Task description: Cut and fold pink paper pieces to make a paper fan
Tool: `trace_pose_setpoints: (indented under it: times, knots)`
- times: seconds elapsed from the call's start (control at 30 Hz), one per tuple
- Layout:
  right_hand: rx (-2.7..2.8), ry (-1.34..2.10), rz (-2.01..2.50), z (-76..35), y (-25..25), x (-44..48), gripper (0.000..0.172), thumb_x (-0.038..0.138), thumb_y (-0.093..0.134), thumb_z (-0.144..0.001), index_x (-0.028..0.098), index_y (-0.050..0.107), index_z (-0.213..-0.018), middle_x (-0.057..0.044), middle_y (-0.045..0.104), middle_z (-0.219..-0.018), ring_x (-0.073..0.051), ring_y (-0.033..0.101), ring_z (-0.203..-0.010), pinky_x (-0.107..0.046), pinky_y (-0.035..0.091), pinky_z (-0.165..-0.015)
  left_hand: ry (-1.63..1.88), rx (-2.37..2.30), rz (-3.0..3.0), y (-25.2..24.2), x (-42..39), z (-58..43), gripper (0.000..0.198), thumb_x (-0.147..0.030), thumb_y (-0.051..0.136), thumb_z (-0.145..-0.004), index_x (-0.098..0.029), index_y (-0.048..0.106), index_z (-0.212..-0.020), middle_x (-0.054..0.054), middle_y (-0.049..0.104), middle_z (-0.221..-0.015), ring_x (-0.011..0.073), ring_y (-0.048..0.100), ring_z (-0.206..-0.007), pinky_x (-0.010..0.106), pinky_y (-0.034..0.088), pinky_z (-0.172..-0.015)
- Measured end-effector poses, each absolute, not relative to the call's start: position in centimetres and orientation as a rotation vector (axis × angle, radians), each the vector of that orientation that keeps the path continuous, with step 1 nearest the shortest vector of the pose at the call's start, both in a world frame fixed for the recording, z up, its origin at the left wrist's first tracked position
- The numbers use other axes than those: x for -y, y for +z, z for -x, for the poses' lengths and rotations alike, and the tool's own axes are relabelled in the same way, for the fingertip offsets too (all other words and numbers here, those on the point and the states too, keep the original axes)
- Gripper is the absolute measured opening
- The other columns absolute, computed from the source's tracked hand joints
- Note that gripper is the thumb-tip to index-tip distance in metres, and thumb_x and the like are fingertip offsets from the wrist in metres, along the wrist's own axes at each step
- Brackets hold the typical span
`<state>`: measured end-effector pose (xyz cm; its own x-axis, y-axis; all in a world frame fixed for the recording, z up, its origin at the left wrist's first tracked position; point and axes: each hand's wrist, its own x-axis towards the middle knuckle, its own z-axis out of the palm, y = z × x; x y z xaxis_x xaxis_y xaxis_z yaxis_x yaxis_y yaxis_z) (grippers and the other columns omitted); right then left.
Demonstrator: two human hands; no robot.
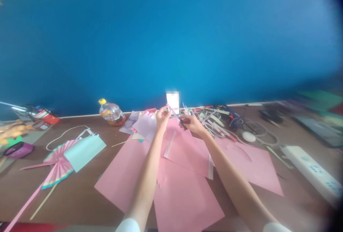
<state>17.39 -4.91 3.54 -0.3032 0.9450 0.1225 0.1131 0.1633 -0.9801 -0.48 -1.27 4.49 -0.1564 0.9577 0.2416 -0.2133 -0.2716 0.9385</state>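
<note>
A small pale piece of paper (pixel 168 105) is hanging above the far part of the pink sheets (pixel 184 200), between the two hands. The left hand (pixel 162 118) is pinching it in a fingertip grip, while the right hand's (pixel 195 124) grip is wrapping around what is looking like dark-handled scissors (pixel 183 124), slanting toward the paper. Blur is hiding whether the blades are biting, so I am unable to tell.

For a clean cut, the left grip should be holding the paper taut, with its fingertips clear of the blade line; the scissors should be meeting the edge squarely, and the paper should be doing the turning.

Beyond the hands, a bright screen (pixel 173 101) is standing near the blue wall (pixel 171 39). Loose paper strips (pixel 214 118) are lying tangled to its right, where fresh offcuts could be getting lost. A bottle (pixel 112 114) and a pleated pink fan (pixel 59 164) are occupying the desk (pixel 88 200) further left.
</note>
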Motion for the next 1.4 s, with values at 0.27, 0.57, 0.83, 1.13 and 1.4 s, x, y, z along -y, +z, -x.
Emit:
trace_pose_setpoints:
  times: [0.27, 0.57, 0.83, 1.13, 1.4]
  knots:
    - [1.604, 1.248, 1.027, -17.3, 3.6, 5.0, 0.038, 0.029, 0.068, -0.069, 0.012, 0.064, -0.103, -0.005, 0.067, -0.068, -0.015, 0.061, -0.059, -0.026, 0.051, -0.052, 1.627, -0.971, -1.16, 4.1, 1.0, 0.8, 0.047, -0.035, 0.074, -0.067, -0.018, 0.067, -0.11, 0.007, 0.071, -0.093, 0.0127, 0.063, -0.074, 0.025, 0.051, -0.07]
    - [1.617, 1.286, 1.051, -17.4, 3.6, 5.1, 0.04, 0.028, 0.069, -0.067, 0.012, 0.064, -0.103, -0.005, 0.067, -0.068, -0.015, 0.061, -0.059, -0.026, 0.051, -0.052, 1.711, -1.012, -1.158, 3.8, 0.4, 1.0, 0.04, -0.037, 0.073, -0.069, -0.015, 0.068, -0.102, 0.012, 0.069, -0.107, 0.0174, 0.065, -0.093, 0.028, 0.051, -0.08]
    - [1.617, 1.275, 1.05, -17.3, 3.6, 5.0, 0.042, 0.028, 0.07, -0.066, 0.011, 0.064, -0.104, -0.004, 0.067, -0.068, -0.013, 0.059, -0.055, -0.026, 0.049, -0.052, 1.695, -0.997, -1.148, 4.1, 0.7, 0.9, 0.043, -0.035, 0.076, -0.065, -0.015, 0.069, -0.102, 0.01, 0.071, -0.098, 0.0133, 0.064, -0.078, 0.025, 0.051, -0.071]
    - [1.64, 1.256, 1.051, -17.3, 3.4, 5.0, 0.041, 0.03, 0.069, -0.069, 0.011, 0.064, -0.106, -0.005, 0.067, -0.069, -0.014, 0.06, -0.058, -0.026, 0.05, -0.053, 1.694, -1.022, -1.135, 4.6, 0.9, 0.9, 0.042, -0.033, 0.077, -0.064, -0.013, 0.069, -0.1, 0.009, 0.072, -0.089, 0.0139, 0.064, -0.074, 0.026, 0.052, -0.07]
    - [1.605, 1.257, 1.052, -17.1, 3.7, 5.2, 0.039, 0.029, 0.069, -0.068, 0.013, 0.064, -0.103, -0.005, 0.068, -0.069, -0.015, 0.061, -0.06, -0.027, 0.052, -0.053, 1.664, -1.046, -1.132, 4.8, 1.4, 0.6, 0.042, -0.034, 0.076, -0.063, -0.014, 0.07, -0.1, 0.007, 0.071, -0.084, 0.014, 0.064, -0.073, 0.025, 0.05, -0.066]
